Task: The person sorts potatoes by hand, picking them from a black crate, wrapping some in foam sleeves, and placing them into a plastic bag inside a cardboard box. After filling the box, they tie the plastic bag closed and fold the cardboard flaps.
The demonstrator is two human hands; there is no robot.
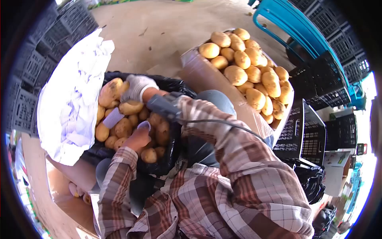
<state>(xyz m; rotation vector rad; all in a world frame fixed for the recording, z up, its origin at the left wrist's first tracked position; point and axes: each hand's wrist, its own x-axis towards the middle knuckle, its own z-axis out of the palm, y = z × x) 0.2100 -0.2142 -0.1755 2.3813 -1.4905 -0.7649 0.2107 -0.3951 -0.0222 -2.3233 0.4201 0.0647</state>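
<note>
My right hand point(139, 87), in a grey-white glove with a dark device strapped at its wrist, closes on a potato point(111, 92) at the top of a crate lined with black plastic point(175, 83). Several more potatoes point(123, 127) fill that crate. Lower down, over the same potatoes, my left hand point(137, 139) has its fingers bent around a pale lavender piece that looks like a foam net point(144, 125). A ridged lavender foam net point(114, 118) lies among the potatoes between my hands.
A heap of crumpled white material point(75, 95) stands left of the crate. At right is a carton point(234, 105) piled with potatoes. Black crates point(302, 135) and a blue metal frame point(294, 24) stand beyond it. An open cardboard box point(67, 199) sits at lower left.
</note>
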